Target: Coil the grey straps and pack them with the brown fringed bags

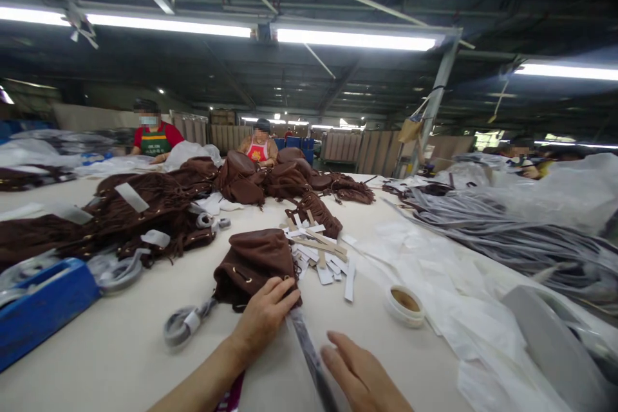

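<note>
Bag (261,251): Brown and gathered, it lies on the white table (125,347) before the worker, as the head view shows.
Left hand (265,309): Laid over the bag's near right corner; whether the fingers pinch it cannot be told.
Right hand (362,373): Empty, fingers parted, just beside the gray strap (308,347).
Paper strips (324,275): Scattered just right of the bag.
Bag pile (241,180): Farther back, a co-worker (259,149) in a red apron beyond it.
</note>
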A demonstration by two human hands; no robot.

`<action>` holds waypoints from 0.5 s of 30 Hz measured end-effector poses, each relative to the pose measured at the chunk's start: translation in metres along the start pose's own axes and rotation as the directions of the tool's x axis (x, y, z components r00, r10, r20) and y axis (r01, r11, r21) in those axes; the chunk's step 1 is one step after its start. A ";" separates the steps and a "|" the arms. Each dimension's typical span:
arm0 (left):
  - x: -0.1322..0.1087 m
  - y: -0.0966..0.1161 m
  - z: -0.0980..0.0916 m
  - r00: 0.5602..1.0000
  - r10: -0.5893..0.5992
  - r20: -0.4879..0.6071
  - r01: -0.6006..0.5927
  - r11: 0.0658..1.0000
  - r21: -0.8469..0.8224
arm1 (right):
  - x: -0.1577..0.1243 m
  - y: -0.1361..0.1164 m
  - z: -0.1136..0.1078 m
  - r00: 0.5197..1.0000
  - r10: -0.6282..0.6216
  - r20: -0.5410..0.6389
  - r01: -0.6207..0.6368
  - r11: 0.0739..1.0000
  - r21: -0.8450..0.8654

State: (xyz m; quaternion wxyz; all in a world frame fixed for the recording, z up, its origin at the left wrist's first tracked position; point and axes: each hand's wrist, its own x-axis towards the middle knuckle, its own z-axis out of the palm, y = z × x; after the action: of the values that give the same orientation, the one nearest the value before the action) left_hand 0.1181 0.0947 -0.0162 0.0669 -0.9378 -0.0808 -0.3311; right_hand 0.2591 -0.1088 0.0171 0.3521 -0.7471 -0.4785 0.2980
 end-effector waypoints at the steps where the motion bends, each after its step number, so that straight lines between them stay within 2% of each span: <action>1: -0.002 -0.001 0.001 1.000 0.004 -0.001 -0.004 1.000 -0.014 | 0.015 -0.009 0.011 0.999 -0.010 0.043 0.010 1.000 0.008; 4: -0.004 -0.007 0.003 1.000 -0.020 0.003 0.020 0.999 -0.050 | 0.047 -0.018 0.040 0.975 0.046 0.219 -0.100 0.965 0.243; 7: -0.004 -0.012 0.005 0.997 -0.077 0.008 0.077 0.993 -0.088 | 0.059 -0.009 0.056 0.939 0.086 0.332 -0.244 0.849 0.468; 11: -0.002 -0.014 0.010 0.994 -0.107 -0.020 0.102 0.980 -0.170 | 0.063 -0.010 0.058 0.935 0.209 0.286 -0.344 0.732 0.588; 15: -0.002 -0.015 0.015 0.992 -0.120 -0.037 0.107 0.964 -0.242 | 0.074 -0.034 0.053 0.921 0.269 0.281 -0.386 0.714 0.583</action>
State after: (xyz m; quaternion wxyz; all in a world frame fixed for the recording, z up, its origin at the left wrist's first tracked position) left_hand 0.1228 0.1117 -0.0274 -0.0638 -0.9240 -0.0921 -0.3656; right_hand 0.2274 -0.0177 0.0065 0.4784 -0.6300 -0.2399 0.5627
